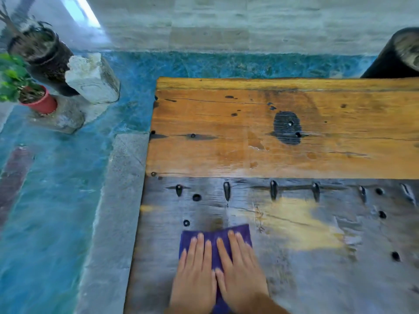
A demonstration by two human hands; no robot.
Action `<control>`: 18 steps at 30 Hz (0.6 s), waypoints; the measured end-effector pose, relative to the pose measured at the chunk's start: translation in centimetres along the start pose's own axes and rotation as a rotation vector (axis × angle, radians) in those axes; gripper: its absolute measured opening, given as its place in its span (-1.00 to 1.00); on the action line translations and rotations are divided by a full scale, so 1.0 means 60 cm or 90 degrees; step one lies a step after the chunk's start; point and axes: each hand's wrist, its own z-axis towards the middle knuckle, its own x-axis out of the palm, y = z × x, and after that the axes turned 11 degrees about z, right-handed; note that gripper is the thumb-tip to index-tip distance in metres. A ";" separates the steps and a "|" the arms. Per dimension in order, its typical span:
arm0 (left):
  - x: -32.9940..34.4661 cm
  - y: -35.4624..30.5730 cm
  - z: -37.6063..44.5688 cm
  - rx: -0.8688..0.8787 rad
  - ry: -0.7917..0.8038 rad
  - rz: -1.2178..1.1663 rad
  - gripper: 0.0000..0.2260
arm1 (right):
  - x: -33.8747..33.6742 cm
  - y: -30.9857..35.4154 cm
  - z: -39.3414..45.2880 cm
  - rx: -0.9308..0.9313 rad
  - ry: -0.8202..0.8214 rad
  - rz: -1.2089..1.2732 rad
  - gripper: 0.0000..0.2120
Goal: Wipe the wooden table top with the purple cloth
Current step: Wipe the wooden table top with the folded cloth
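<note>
Blue-green mottled flooring [56, 200] surrounds the wooden table top [283, 137], with a grey stone strip [118, 211] running along the table's left edge. Far half of the table top is orange-brown with a black patch [286, 128]; near half is darker, greyish, carrying a row of dark slots and scattered holes.

At the near left part of the table top lies the purple cloth [240, 232], flat on the wood. I press my left hand [195, 275] and my right hand [240, 273] down on it side by side, palms down, fingers straight and pointing away from me. Neither hand curls around the cloth; both lie flat on top, thumbs touching at the middle. Cloth edges show beyond my fingertips and between my hands.

Off the table, far left: a red pot [42, 103] with a green plant, a dark cylindrical planter [43, 55], and a pale stone block [93, 78]. Another dark cylinder [396, 55] stands at far right.
</note>
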 end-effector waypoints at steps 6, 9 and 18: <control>0.060 -0.083 -0.180 0.053 0.135 0.101 -0.58 | 0.001 0.081 -0.161 -0.119 -0.337 0.066 -0.52; 0.066 -0.113 -0.212 -0.016 0.121 0.002 -0.53 | 0.061 0.038 -0.238 -0.064 -0.180 -0.002 -0.44; 0.059 -0.101 -0.234 -0.035 0.030 -0.047 -0.34 | 0.049 0.016 -0.253 0.047 0.089 -0.017 -0.39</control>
